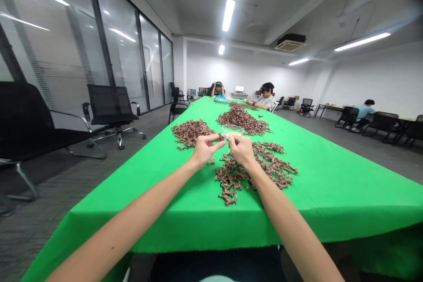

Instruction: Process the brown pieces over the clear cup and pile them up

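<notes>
Brown piece (222, 136) in near-closed left grip (204, 150)

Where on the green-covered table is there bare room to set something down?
The widest bare stretch of green cloth runs from the near brown pile to the table's right edge. Another lies between the left forearm, the left brown pile and the table's left edge. The middle is crowded: those piles, a far pile and a clear dish.
</notes>
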Motion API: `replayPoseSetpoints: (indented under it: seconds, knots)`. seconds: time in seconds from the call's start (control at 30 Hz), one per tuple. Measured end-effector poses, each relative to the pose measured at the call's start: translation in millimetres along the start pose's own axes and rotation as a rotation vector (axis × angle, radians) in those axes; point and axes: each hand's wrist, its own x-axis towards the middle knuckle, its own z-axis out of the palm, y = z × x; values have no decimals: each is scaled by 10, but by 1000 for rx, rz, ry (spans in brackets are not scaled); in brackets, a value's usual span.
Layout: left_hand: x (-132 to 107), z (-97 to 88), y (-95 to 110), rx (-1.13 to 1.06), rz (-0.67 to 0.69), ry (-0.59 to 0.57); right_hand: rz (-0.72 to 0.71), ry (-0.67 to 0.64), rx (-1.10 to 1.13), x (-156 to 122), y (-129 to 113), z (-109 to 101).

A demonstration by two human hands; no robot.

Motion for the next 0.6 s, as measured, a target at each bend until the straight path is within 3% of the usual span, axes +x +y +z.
replayPoseSetpoints:
  seconds: [0.6]
  knots:
    - [6, -11, -22, 151, -6, 60, 55, -44, -13, -13, -4, 24]
